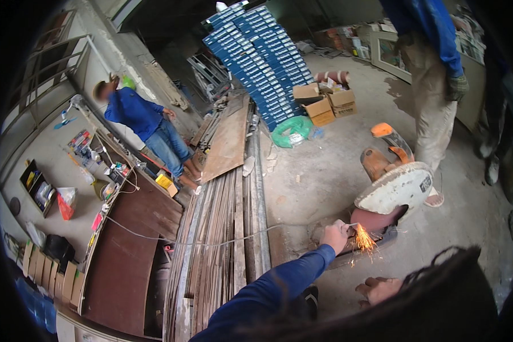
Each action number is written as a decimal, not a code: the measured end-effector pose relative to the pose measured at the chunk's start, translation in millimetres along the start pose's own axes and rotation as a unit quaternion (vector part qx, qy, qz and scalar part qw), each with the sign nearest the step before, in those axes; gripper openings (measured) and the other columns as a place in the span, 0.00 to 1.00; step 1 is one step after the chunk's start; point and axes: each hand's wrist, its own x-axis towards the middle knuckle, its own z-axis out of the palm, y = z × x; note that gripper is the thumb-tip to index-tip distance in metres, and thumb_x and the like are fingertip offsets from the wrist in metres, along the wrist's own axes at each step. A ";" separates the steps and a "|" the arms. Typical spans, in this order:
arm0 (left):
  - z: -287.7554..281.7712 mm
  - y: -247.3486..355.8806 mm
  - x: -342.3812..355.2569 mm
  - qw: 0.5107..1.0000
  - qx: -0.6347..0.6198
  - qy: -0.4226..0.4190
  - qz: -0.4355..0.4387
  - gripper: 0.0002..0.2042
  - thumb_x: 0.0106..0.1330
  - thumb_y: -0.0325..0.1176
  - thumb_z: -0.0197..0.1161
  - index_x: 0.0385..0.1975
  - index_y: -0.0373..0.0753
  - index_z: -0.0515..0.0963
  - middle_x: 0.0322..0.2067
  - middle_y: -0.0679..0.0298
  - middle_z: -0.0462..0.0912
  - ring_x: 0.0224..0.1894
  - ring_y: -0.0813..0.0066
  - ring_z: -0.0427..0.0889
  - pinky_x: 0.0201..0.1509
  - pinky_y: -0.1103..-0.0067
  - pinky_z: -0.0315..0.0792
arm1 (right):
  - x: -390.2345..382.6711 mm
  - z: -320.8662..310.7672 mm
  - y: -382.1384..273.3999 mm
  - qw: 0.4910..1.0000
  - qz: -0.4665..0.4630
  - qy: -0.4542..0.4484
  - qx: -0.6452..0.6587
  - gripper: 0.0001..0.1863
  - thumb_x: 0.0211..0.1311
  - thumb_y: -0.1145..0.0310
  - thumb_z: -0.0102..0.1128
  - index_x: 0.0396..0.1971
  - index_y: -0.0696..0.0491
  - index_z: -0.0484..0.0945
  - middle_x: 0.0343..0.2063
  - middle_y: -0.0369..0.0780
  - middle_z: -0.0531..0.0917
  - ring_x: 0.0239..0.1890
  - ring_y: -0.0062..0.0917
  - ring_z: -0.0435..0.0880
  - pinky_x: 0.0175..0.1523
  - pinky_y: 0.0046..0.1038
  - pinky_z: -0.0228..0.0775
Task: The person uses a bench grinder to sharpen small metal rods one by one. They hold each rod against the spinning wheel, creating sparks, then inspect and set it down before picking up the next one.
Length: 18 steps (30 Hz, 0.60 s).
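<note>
The cut-off saw (392, 185) is standing on the grey concrete floor (313, 188), right of long planks (214, 273), with stacked blue boxes (262, 68) rising behind. The left hand (336, 236), its blue-sleeved arm stretching forward, is pinching a small workpiece (351, 224) at the reddish disc (376, 218), where sparks (365, 239) are spraying; fingers are mostly hiding the piece. The right hand (380, 290) is curling lower down, its grip impossible to tell, a dark blurred shape (433, 299) covering its forearm.
</note>
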 end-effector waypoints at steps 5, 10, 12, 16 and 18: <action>-0.7 -5.9 -0.5 0.996 -0.072 -0.040 -0.037 0.05 0.68 0.29 0.56 0.36 0.37 0.79 0.23 0.59 0.84 0.25 0.72 0.84 0.31 0.72 0.79 | 0.1 4.5 -3.1 0.999 -0.025 0.020 -0.016 0.15 0.52 0.64 0.62 0.39 0.54 0.79 0.33 0.45 0.82 0.38 0.40 0.85 0.38 0.40 0.78; 8.5 -13.8 -0.6 0.861 -0.475 -0.102 -0.153 0.05 0.70 0.25 0.53 0.33 0.33 0.75 0.23 0.64 0.78 0.23 0.79 0.78 0.20 0.78 0.73 | -0.6 9.8 5.6 1.000 0.010 -0.030 -0.005 0.15 0.53 0.67 0.60 0.41 0.56 0.78 0.34 0.45 0.82 0.38 0.41 0.85 0.40 0.40 0.78; 6.5 -10.5 -2.6 0.953 -0.283 -0.064 -0.093 0.08 0.72 0.30 0.53 0.34 0.32 0.75 0.22 0.64 0.78 0.19 0.78 0.77 0.20 0.78 0.73 | 2.5 14.4 3.4 1.000 0.007 0.014 -0.004 0.12 0.53 0.70 0.57 0.38 0.56 0.79 0.32 0.46 0.83 0.37 0.41 0.86 0.37 0.39 0.78; 0.5 2.0 -3.0 0.958 -0.251 -0.066 -0.122 0.10 0.73 0.33 0.54 0.37 0.31 0.75 0.22 0.61 0.78 0.16 0.77 0.78 0.18 0.80 0.71 | 5.0 17.4 4.6 1.000 0.007 0.017 -0.001 0.11 0.55 0.70 0.55 0.38 0.56 0.79 0.32 0.46 0.83 0.37 0.41 0.86 0.38 0.38 0.78; -1.5 5.9 -3.4 0.957 -0.254 -0.061 -0.125 0.10 0.73 0.33 0.54 0.37 0.31 0.75 0.22 0.61 0.78 0.16 0.77 0.78 0.18 0.80 0.71 | 5.8 16.7 4.2 1.000 0.008 0.006 -0.009 0.11 0.55 0.70 0.56 0.38 0.56 0.79 0.32 0.46 0.83 0.37 0.40 0.86 0.39 0.38 0.78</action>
